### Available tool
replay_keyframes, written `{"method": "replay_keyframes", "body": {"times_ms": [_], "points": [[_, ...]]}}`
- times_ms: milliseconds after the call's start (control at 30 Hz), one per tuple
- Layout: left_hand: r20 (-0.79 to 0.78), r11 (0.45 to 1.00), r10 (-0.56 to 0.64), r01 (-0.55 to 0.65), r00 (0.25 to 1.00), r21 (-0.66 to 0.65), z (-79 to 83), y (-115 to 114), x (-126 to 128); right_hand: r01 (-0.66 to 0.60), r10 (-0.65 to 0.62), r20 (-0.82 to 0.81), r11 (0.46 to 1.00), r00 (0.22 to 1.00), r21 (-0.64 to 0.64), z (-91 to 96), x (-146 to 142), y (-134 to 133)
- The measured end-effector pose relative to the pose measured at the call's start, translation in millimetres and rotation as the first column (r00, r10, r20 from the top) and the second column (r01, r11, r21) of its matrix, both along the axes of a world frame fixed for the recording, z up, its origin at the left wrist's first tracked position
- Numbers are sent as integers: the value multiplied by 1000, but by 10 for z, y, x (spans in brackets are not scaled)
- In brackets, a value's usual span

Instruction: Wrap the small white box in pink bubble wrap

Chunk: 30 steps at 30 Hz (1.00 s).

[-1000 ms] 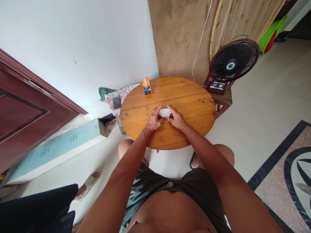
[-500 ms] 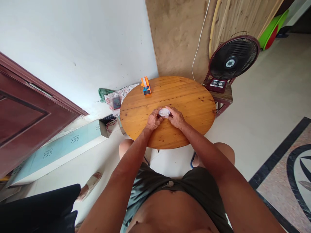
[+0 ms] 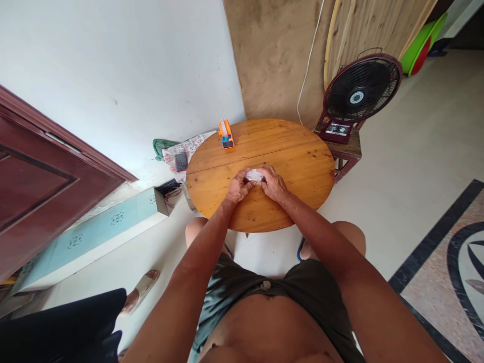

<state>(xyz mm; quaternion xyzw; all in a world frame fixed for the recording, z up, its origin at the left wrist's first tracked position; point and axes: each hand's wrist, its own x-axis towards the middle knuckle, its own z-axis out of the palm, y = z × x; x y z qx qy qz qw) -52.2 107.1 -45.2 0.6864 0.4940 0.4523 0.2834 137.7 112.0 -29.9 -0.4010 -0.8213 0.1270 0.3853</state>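
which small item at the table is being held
The translucent container, held between the left hand and right hand; the orange-and-blue object sits apart, untouched.

head view, single camera | worn on the person's head | faces forward and steeply down | wearer's torso [image 3: 260, 327] nearest, along bottom edge | wooden table [image 3: 287, 143] mid-frame, near | white wall [image 3: 159, 65] beyond | left hand [image 3: 237, 187] and right hand [image 3: 275, 184] centred, detail there probably too small to read

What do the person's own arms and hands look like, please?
The left arm and right arm are bare, with no sleeves, watch or bracelet visible; the left hand and right hand are ungloved; whether rings are worn is unclear.
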Motion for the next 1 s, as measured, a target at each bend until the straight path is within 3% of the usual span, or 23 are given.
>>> {"method": "replay_keyframes", "body": {"times_ms": [667, 1000], "points": [[56, 999, -17, 19, 998, -27, 6, -18, 6, 7, -26, 139, 991, 990, 134, 67, -40, -81], [-10, 1000, -7, 7, 1000, -1, 21, -26, 3, -48, 43, 31, 984, 999, 174, 90, -25, -69]]}}
